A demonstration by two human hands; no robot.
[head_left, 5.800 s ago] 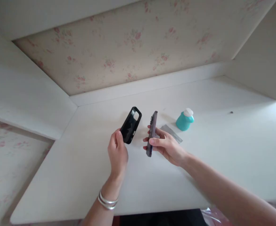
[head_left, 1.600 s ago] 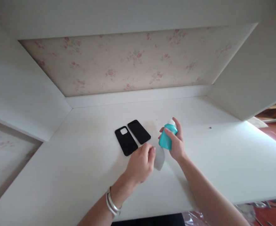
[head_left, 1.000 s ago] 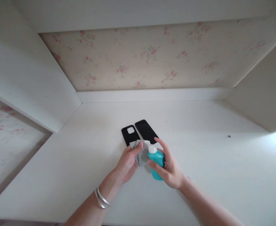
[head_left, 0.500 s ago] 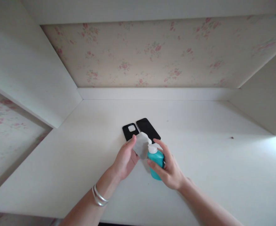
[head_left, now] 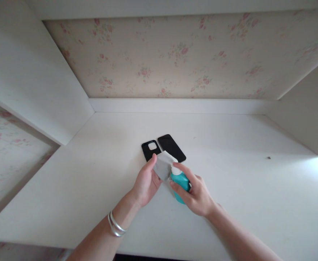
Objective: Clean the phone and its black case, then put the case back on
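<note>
My right hand (head_left: 195, 194) grips a small teal bottle (head_left: 181, 182) with a white cap, held above the white desk (head_left: 93, 174). My left hand (head_left: 145, 181) pinches a small grey cloth (head_left: 163, 166) and holds it right against the bottle's cap. Just beyond the cloth, a black phone case (head_left: 150, 149) with a camera cut-out lies flat on the desk. A dark phone (head_left: 171, 147) lies screen up beside it on the right. The near ends of both are hidden by the cloth. Silver bangles (head_left: 115, 226) circle my left wrist.
White side panels (head_left: 36, 83) wall the desk on the left and right, and floral wallpaper (head_left: 170, 58) backs it behind a low white ledge. A tiny dark speck (head_left: 269, 158) lies on the desk at the right.
Earlier I held the case and phone apart; both now lie on the desk. My right hand took the bottle, my left the cloth, and they have come together at the cap.
</note>
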